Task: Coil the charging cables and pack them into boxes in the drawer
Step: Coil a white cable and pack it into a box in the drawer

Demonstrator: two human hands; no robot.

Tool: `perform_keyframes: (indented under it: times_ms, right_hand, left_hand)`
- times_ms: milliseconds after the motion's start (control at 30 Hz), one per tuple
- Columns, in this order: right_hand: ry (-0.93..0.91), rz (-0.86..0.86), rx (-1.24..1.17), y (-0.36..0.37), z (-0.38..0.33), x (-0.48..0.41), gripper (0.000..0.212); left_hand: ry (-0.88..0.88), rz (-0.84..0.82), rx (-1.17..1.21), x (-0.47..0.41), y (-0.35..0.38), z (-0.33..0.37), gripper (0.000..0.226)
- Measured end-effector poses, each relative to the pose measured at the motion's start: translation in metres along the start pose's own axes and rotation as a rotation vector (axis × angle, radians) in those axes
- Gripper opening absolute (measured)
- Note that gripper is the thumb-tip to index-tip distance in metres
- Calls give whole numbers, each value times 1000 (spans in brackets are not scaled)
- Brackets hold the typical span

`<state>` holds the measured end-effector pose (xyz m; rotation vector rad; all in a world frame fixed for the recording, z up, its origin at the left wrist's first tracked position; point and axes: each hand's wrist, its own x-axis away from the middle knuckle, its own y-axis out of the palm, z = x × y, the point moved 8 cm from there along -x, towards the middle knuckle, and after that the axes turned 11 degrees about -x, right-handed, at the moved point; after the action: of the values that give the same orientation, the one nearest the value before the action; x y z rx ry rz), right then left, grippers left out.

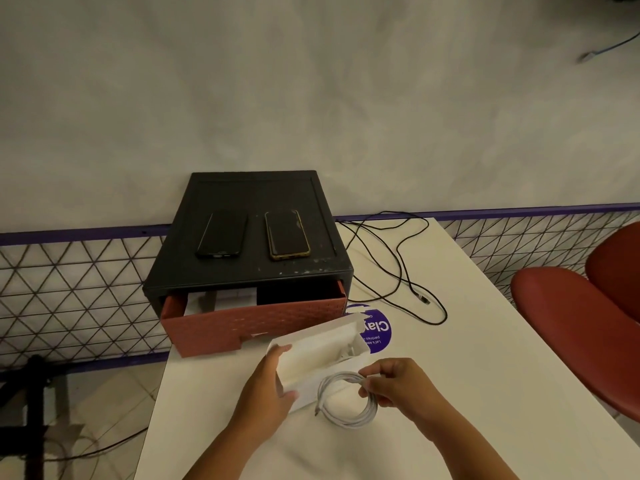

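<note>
A coiled white charging cable [341,408] hangs just above the white table [450,393], pinched at its right side by my right hand [398,386]. My left hand [268,386] grips the near end of an open white box [322,351], which is tilted beside the coil. Behind it the red drawer [242,322] stands pulled out of the black drawer unit [249,268], with white and black boxes partly visible inside. A loose black cable [398,268] lies uncoiled on the table to the right of the unit.
Two dark phones [221,233] [286,234] lie on top of the drawer unit. A purple round sticker [375,329] is on the table behind the box. A red chair [581,323] stands at the right. A mesh railing runs behind the table.
</note>
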<state>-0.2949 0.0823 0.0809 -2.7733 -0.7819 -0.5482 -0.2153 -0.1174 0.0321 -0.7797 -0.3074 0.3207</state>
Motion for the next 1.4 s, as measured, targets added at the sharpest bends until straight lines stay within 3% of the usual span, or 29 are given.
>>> perform_keyframes:
  times_ms: [100, 267, 400, 600, 667, 767, 833, 1000, 1267, 1400]
  right_hand:
    - [18, 41, -62, -4, 0, -3, 11]
    - [91, 158, -202, -14, 0, -11, 11]
    - [139, 208, -177, -15, 6, -16, 8]
    - [294, 201, -10, -6, 12, -25, 8]
    - [293, 167, 223, -2, 12, -30, 13]
    - [189, 86, 680, 9, 9, -37, 38]
    - [168, 94, 854, 16, 5, -35, 40]
    - [106, 159, 869, 22, 7, -35, 37]
    - [97, -40, 836, 34, 17, -37, 35]
    - [48, -55, 855, 35, 16, -35, 32]
  left_hand:
    - [34, -40, 17, -1, 4, 8, 84]
    - [110, -89, -34, 9, 8, 30, 79]
    - [150, -110, 10, 13, 14, 39, 84]
    - [252, -93, -19, 21, 12, 57, 77]
    - [272, -73, -41, 24, 8, 63, 77]
    - [267, -76, -55, 27, 7, 67, 76]
    - [258, -71, -55, 27, 7, 68, 76]
    - [216, -72, -73, 26, 7, 62, 77]
    - [119, -149, 49, 25, 15, 44, 81]
    - [103, -173, 69, 22, 18, 36, 84]
